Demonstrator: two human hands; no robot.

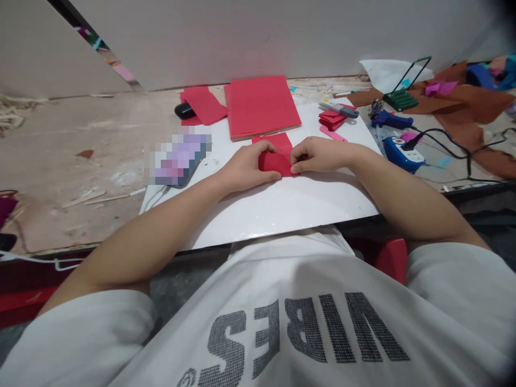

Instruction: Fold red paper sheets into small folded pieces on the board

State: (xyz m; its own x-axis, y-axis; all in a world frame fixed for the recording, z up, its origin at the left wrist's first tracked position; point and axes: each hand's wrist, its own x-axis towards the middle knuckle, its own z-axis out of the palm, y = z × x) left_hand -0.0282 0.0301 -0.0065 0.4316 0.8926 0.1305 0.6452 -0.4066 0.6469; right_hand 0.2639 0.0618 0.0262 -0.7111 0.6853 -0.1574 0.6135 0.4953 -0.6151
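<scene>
Head view: on the white board (262,209), red paper (272,163) lies between the left hand (246,165), clamped on its left side, and the right hand (321,155), pinching its near right corner.

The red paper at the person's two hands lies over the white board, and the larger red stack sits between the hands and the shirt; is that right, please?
Not quite: the head view shows the larger red stack beyond the left hand and right hand, away from the shirt. The red paper at the hands does lie over the white board.
</scene>
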